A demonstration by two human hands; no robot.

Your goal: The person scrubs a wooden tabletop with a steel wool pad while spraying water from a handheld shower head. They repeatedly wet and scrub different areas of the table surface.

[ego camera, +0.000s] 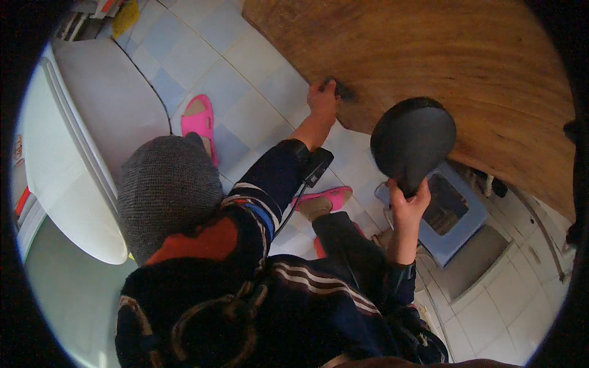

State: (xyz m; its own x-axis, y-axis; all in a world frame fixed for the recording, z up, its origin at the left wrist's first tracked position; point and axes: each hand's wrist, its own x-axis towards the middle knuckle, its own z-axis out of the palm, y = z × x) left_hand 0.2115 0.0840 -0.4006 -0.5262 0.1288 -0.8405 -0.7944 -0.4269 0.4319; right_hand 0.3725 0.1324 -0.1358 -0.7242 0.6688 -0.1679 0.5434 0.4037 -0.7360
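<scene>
My left hand (pixel 323 97), its arm stretched forward, grips a small dark object (pixel 339 89) at the edge of a brown wooden board (pixel 432 50). Its exact kind is blurred. With my right hand (pixel 408 202) I hold the short handle of a black round, flat, pan-like object (pixel 413 138). That disc is raised, and overlaps the board's edge in the view. Beside my left sleeve hangs a small black box (pixel 318 166) with a cable (pixel 290 216) running from it.
A blue plastic stool (pixel 476 214) stands right of my right hand on the tiled floor (pixel 257 87). Pink slippers (pixel 209 112) are on two feet. A rounded grey knitted shape (pixel 170 193) fills the left middle. Farther left are a white curved panel (pixel 69 175) and a grey surface (pixel 115 87).
</scene>
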